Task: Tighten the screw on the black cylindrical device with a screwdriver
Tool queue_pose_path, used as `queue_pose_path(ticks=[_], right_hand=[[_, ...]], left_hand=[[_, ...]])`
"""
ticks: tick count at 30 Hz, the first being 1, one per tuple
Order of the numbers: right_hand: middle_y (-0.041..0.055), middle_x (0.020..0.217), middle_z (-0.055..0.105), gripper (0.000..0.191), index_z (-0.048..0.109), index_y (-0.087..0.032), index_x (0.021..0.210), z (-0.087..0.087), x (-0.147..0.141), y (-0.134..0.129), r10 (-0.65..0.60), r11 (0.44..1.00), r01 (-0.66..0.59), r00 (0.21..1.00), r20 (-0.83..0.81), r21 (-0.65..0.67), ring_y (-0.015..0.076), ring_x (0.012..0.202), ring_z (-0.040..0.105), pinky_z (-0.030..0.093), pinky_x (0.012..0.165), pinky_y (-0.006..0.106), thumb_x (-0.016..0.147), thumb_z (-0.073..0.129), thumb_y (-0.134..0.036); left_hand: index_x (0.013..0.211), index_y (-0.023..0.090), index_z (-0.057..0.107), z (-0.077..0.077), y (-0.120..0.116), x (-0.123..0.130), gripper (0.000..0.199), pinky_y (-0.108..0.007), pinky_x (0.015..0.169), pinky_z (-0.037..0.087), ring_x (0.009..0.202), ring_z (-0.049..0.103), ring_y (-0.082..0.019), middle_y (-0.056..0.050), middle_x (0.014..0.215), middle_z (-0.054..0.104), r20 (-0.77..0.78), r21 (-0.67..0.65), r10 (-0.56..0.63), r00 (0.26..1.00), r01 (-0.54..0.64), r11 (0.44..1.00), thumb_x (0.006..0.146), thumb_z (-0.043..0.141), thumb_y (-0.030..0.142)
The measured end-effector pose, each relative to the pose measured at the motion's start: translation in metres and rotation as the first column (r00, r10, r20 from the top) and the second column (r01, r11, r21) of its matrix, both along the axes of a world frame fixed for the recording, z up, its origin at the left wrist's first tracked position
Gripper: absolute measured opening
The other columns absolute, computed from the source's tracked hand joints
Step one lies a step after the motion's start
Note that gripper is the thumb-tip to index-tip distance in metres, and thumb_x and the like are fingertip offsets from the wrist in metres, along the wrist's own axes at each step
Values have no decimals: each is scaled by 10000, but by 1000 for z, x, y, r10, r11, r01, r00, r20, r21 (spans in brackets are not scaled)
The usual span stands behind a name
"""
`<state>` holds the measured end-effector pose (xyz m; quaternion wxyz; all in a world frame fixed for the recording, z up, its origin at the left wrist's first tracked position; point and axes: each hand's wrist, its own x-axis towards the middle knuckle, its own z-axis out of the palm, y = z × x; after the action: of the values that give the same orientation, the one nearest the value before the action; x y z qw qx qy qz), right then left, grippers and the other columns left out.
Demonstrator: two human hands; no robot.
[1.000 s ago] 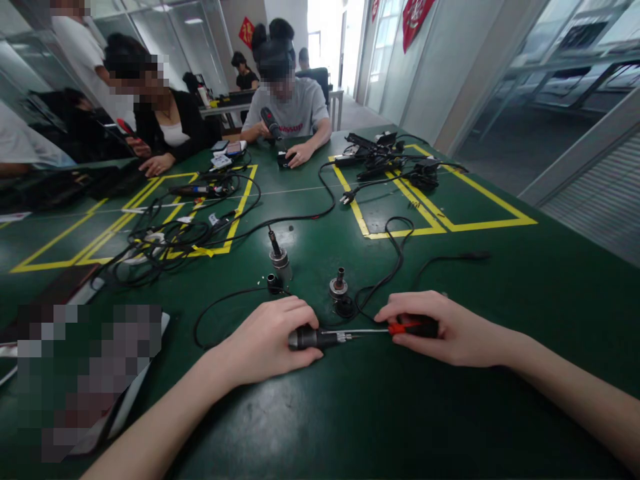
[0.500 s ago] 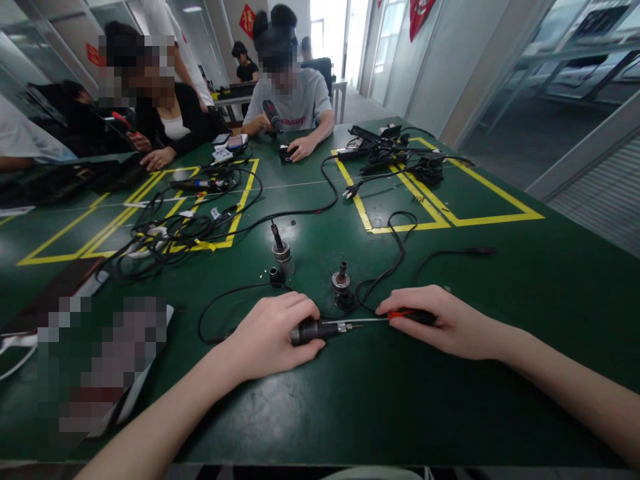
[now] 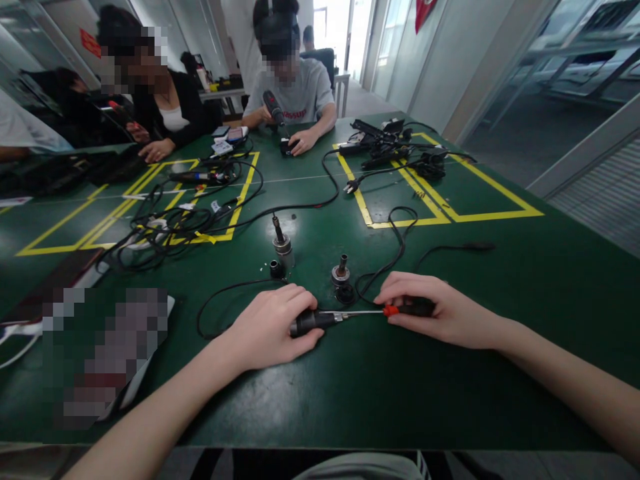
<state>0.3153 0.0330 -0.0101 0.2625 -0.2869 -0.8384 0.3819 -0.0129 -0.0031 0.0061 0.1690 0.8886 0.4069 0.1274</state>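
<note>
On the green table, my left hand (image 3: 270, 327) is wrapped round a black cylindrical tool (image 3: 313, 323) that lies on its side with a narrow metal tip toward the right. My right hand (image 3: 435, 303) pinches a screwdriver (image 3: 391, 311) by its red and black handle. The screwdriver's thin shaft runs left along the black tool's tip and front end; whether they touch, I cannot tell. Behind my hands stand a metal part with a shaft (image 3: 341, 272) and a taller metal cylinder with a shaft (image 3: 283, 248). A black ring (image 3: 345, 293) and a small black cap (image 3: 275, 269) lie beside them.
A black cable (image 3: 203, 313) curves left of my left hand, another (image 3: 395, 260) beyond my right. Tangled cords (image 3: 165, 227) lie far left, black tools (image 3: 380, 150) far right, near yellow tape. A blurred flat object (image 3: 113, 360) is near left. A co-worker (image 3: 290, 93) sits opposite, holding a drill-like tool.
The screwdriver has shifted slightly left and its handle has turned in my right fingers. My left hand keeps its grip on the black tool. The view has tilted a little.
</note>
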Motion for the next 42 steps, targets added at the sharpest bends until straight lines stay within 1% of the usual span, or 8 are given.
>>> queue_pose_path(ticks=[6, 12, 22, 26, 29, 32, 35, 42], right_hand=[[87, 991, 800, 231, 793, -201, 1144, 1, 1, -1, -22, 1000, 22, 998, 57, -2, 191, 795, 746, 607, 714, 298, 1076, 638, -358], [91, 1037, 829, 169, 802, -214, 1117, 5, 1, -1, 38, 999, -40, 997, 62, 18, 220, 923, 786, 634, 831, 335, 1056, 664, -291], [101, 1037, 779, 151, 789, -210, 1130, 2, -1, -2, 54, 992, -56, 998, 19, 116, 202, 898, 763, 618, 781, 299, 1082, 654, -258], [96, 1012, 780, 211, 789, -208, 1120, 2, -1, -1, 44, 995, -42, 999, -10, 86, 185, 846, 752, 607, 744, 286, 1117, 586, -265], [93, 1019, 779, 177, 806, -218, 1081, 3, 1, -1, 12, 1000, -12, 999, -35, 9, 208, 898, 768, 630, 792, 313, 1080, 678, -340], [90, 1020, 774, 190, 817, -232, 1061, 5, 2, 0, -58, 995, 53, 997, -58, -89, 221, 873, 771, 649, 763, 324, 1012, 782, -412], [84, 1003, 773, 184, 820, -236, 1042, 5, 2, 0, -77, 992, 67, 993, -94, -111, 222, 856, 771, 654, 762, 326, 979, 818, -410], [87, 952, 782, 281, 826, -225, 1098, -1, 4, -1, -108, 991, 105, 994, -29, -83, 162, 634, 687, 560, 547, 271, 1088, 624, -420]], left_hand=[[1003, 207, 641, 0, -1, 0, 136, -293, 690, 466, 805, 677, -193, -15, 919, 706, 14, 16, -46, 999, 46, 999, 933, 744, 261], [996, 212, 641, -1, -1, -1, 131, -294, 688, 468, 804, 679, -195, -16, 916, 713, 14, 25, -43, 999, 43, 999, 931, 737, 274], [995, 208, 647, 0, 0, 0, 137, -291, 701, 475, 809, 688, -196, -21, 920, 723, 24, 13, -59, 998, 58, 998, 921, 752, 253], [989, 209, 648, 1, 0, 1, 148, -290, 695, 473, 810, 688, -195, -17, 916, 723, 16, 2, -52, 999, 52, 999, 913, 765, 260], [994, 213, 644, 0, 0, 1, 159, -291, 694, 473, 806, 685, -196, -13, 909, 722, 16, 15, -51, 999, 51, 999, 912, 768, 271], [998, 216, 640, -2, 0, 1, 166, -294, 698, 479, 802, 683, -196, -12, 910, 720, 16, 19, -49, 999, 48, 999, 910, 766, 279], [985, 215, 635, -3, 0, 1, 168, -296, 692, 475, 793, 679, -197, -10, 895, 713, 18, 22, -48, 999, 47, 999, 904, 770, 276], [989, 219, 634, -2, 0, 1, 153, -300, 708, 491, 818, 685, -201, -10, 901, 712, 7, 9, -46, 999, 46, 999, 915, 750, 287]])
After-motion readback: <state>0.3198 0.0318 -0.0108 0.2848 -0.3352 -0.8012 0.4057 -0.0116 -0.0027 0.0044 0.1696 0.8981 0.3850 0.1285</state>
